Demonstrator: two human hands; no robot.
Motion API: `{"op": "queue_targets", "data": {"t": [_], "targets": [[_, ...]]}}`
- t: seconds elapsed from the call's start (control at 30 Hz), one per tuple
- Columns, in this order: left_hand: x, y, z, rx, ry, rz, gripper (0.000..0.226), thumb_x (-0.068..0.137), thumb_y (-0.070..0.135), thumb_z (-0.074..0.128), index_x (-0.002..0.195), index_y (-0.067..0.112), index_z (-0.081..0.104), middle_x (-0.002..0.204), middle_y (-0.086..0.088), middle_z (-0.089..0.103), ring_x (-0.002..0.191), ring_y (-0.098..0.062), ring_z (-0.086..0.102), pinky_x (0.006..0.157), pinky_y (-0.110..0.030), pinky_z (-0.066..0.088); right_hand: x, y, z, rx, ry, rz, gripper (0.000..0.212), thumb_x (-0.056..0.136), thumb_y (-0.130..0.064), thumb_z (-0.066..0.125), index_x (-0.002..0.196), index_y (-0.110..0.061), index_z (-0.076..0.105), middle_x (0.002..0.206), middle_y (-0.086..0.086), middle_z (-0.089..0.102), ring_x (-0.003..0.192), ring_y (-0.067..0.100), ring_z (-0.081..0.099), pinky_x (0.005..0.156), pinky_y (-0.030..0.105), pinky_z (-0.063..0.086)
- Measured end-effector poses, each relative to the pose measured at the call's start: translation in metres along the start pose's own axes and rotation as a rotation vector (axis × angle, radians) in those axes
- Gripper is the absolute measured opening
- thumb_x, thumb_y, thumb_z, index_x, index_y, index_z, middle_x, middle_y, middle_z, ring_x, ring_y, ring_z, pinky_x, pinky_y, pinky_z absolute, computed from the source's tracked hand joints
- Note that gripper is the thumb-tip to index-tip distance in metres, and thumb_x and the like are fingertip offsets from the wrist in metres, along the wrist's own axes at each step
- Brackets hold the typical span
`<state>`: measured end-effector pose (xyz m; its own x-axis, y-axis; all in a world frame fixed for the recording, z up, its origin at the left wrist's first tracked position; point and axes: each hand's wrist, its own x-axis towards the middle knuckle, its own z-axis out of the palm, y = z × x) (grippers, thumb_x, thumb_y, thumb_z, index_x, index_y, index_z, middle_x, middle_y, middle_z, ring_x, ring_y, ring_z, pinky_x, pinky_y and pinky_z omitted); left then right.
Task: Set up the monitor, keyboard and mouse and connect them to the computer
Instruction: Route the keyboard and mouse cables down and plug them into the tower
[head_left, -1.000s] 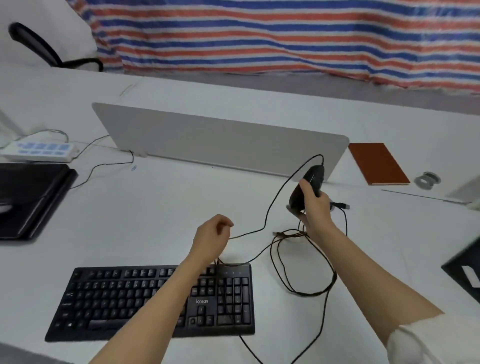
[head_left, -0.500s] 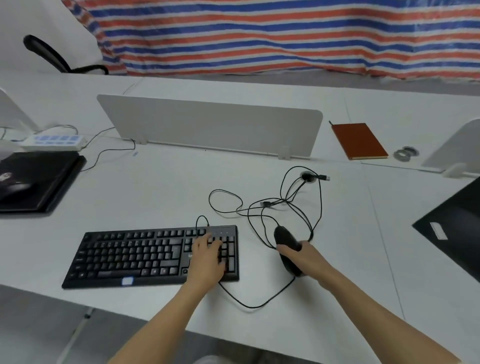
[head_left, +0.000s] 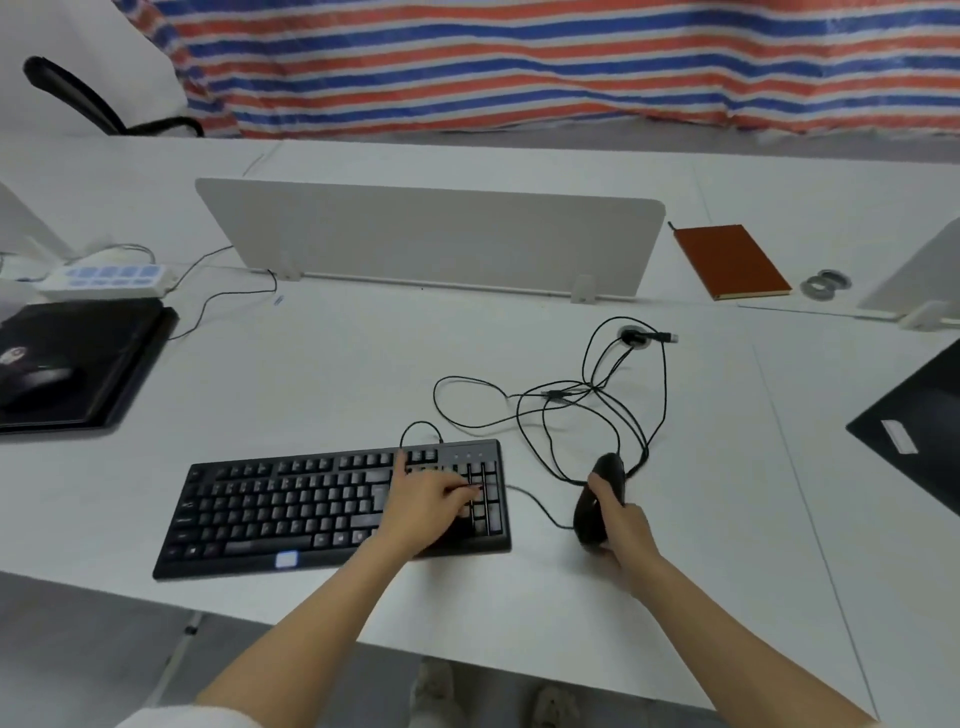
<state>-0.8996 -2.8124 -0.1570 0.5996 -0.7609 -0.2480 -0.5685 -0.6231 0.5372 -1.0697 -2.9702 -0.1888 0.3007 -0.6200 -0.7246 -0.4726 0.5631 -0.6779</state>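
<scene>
Hands are working low on the white surface (head_left: 322, 374); the left hand (head_left: 426, 499) is lying flat with relaxed fingers on the right end of the black keyboard (head_left: 291, 512); the right hand (head_left: 621, 525) is gripping the black mouse (head_left: 597, 499), tilted on its side just right of the keyboard; tangled cables (head_left: 571, 400) are looping behind them, one dropping into the round cable hole (head_left: 635, 336); an orange notebook (head_left: 730, 260) is lying beyond.

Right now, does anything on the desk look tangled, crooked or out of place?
Yes. The black cables lie in a loose tangle behind the mouse, and a USB plug rests loose beside the desk grommet, not plugged in. The keyboard sits slightly askew to the desk edge.
</scene>
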Motion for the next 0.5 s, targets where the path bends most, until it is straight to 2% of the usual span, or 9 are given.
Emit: {"op": "queue_targets", "data": {"t": [0.03, 0.1, 0.13, 0.17, 0.23, 0.3, 0.4, 0.43, 0.5], "targets": [[0.009, 0.004, -0.012, -0.190, -0.013, -0.094, 0.024, 0.094, 0.031, 0.052, 0.075, 0.026, 0.066, 0.070, 0.007, 0.067, 0.075, -0.007, 0.060, 0.114, -0.033, 0.017, 0.000, -0.009, 0.009, 0.046, 0.008, -0.035, 0.067, 0.083, -0.048, 0.062, 0.127, -0.001, 0.044, 0.115, 0.014, 0.056, 0.105, 0.030, 0.056, 0.092, 0.045, 0.050], [0.032, 0.003, -0.042, -0.664, -0.122, -0.282, 0.019, 0.094, 0.019, 0.054, 0.082, 0.013, 0.068, 0.064, 0.000, 0.065, 0.065, -0.012, 0.064, 0.089, -0.028, 0.048, -0.001, -0.036, 0.031, 0.095, 0.043, -0.142, 0.059, 0.083, -0.042, 0.064, 0.124, -0.003, 0.045, 0.109, 0.013, 0.057, 0.103, 0.029, 0.057, 0.091, 0.045, 0.051], [0.043, 0.002, -0.056, -0.898, -0.184, -0.371, 0.017, 0.094, 0.014, 0.053, 0.088, 0.007, 0.067, 0.057, 0.000, 0.061, 0.059, -0.013, 0.064, 0.076, -0.024, 0.052, -0.002, -0.052, 0.042, 0.091, 0.053, -0.201, 0.056, 0.084, -0.041, 0.064, 0.122, -0.004, 0.046, 0.107, 0.012, 0.058, 0.102, 0.027, 0.058, 0.088, 0.043, 0.052], [0.054, -0.001, -0.072, -1.118, -0.222, -0.449, 0.015, 0.094, 0.011, 0.051, 0.090, 0.006, 0.064, 0.050, 0.002, 0.053, 0.053, -0.012, 0.062, 0.070, -0.023, 0.051, -0.004, -0.068, 0.054, 0.078, 0.054, -0.256, 0.054, 0.084, -0.041, 0.064, 0.120, -0.005, 0.047, 0.106, 0.010, 0.059, 0.100, 0.025, 0.058, 0.082, 0.038, 0.053], [0.077, -0.010, -0.100, -1.510, -0.164, -0.563, 0.017, 0.094, 0.012, 0.050, 0.081, 0.010, 0.060, 0.044, 0.004, 0.039, 0.047, -0.008, 0.051, 0.084, -0.031, 0.045, -0.006, -0.099, 0.077, 0.030, 0.027, -0.366, 0.053, 0.084, -0.043, 0.063, 0.120, -0.007, 0.048, 0.106, 0.008, 0.060, 0.095, 0.019, 0.058, 0.072, 0.029, 0.048], [0.099, -0.025, -0.123, -1.831, 0.058, -0.607, 0.024, 0.095, 0.014, 0.045, 0.072, 0.014, 0.051, 0.045, 0.004, 0.033, 0.051, -0.007, 0.041, 0.093, -0.036, 0.039, -0.009, -0.124, 0.098, -0.076, -0.007, -0.457, 0.049, 0.083, -0.044, 0.063, 0.115, -0.010, 0.050, 0.102, 0.005, 0.061, 0.087, 0.014, 0.058, 0.065, 0.024, 0.044], [0.125, -0.067, -0.143, -2.084, 0.376, -0.655, 0.027, 0.098, 0.012, 0.028, 0.076, 0.016, 0.042, 0.062, 0.006, 0.037, 0.059, -0.007, 0.048, 0.091, -0.038, 0.039, -0.015, -0.137, 0.129, -0.248, -0.019, -0.556, 0.040, 0.081, -0.043, 0.064, 0.105, -0.017, 0.048, 0.092, 0.004, 0.062, 0.073, 0.009, 0.058, 0.056, 0.019, 0.041], [0.129, -0.084, -0.143, -2.076, 0.430, -0.691, 0.028, 0.099, 0.012, 0.024, 0.082, 0.016, 0.045, 0.067, 0.006, 0.041, 0.063, -0.008, 0.051, 0.093, -0.038, 0.039, -0.017, -0.133, 0.137, -0.301, -0.005, -0.558, 0.040, 0.080, -0.043, 0.065, 0.106, -0.020, 0.045, 0.094, 0.002, 0.062, 0.076, 0.010, 0.059, 0.060, 0.021, 0.042], [0.130, -0.114, -0.136, -1.913, 0.458, -0.774, 0.034, 0.099, 0.015, 0.022, 0.112, 0.015, 0.053, 0.081, 0.004, 0.052, 0.079, -0.013, 0.055, 0.100, -0.039, 0.035, -0.017, -0.110, 0.151, -0.417, 0.014, -0.515, 0.044, 0.078, -0.044, 0.067, 0.107, -0.023, 0.040, 0.100, -0.002, 0.058, 0.088, 0.013, 0.058, 0.067, 0.025, 0.043]]}}
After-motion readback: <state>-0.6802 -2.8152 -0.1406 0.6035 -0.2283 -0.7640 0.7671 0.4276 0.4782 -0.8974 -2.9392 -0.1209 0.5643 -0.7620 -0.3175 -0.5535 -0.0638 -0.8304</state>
